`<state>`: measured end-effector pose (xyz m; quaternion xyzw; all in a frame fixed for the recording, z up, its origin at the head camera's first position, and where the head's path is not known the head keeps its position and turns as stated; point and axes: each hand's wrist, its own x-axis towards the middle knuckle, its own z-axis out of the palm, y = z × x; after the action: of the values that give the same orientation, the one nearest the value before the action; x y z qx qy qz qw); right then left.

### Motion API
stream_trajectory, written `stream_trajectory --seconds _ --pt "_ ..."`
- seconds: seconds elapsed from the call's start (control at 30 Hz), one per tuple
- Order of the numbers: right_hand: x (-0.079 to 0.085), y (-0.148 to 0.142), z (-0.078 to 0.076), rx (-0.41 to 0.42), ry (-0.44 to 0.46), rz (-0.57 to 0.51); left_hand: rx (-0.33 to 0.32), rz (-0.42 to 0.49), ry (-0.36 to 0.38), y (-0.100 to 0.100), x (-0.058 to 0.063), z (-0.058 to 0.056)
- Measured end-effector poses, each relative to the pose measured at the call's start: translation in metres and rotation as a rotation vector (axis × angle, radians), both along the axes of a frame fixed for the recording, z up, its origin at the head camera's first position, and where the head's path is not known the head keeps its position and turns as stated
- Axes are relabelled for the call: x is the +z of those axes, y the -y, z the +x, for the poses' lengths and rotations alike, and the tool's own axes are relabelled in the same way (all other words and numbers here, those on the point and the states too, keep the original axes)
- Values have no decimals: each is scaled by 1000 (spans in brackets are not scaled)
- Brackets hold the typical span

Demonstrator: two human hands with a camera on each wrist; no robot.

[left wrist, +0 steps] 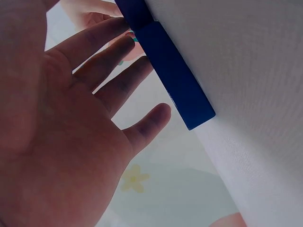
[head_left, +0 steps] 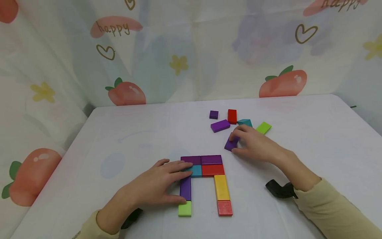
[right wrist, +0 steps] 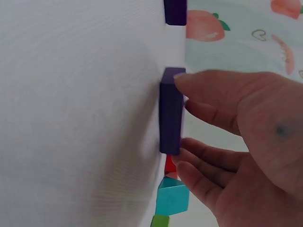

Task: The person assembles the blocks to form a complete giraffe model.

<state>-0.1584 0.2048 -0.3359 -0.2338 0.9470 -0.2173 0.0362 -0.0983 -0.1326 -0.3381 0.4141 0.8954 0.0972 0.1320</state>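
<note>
In the head view, my right hand pinches a purple block between thumb and fingertips, close over the white table. My left hand rests with spread fingers at the left side of a flat block arrangement. Two purple blocks form its top row. Below them lie a teal block, partly under my left fingers, and a red block. The left leg is a purple block above a lime block, with my thumb at their joint. A yellow block and a smaller red block make the right leg.
Beyond my right hand lie loose blocks: a small dark purple one, a purple one, a red one, a teal one and a lime one. A printed curtain hangs behind the white table.
</note>
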Motion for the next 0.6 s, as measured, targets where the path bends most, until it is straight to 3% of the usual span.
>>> stream_trajectory --seconds 0.3,0.6 --pt "7 1 8 70 135 3 5 -1 13 -1 0 0" --pt "11 5 14 115 188 31 15 -13 20 -2 0 0"
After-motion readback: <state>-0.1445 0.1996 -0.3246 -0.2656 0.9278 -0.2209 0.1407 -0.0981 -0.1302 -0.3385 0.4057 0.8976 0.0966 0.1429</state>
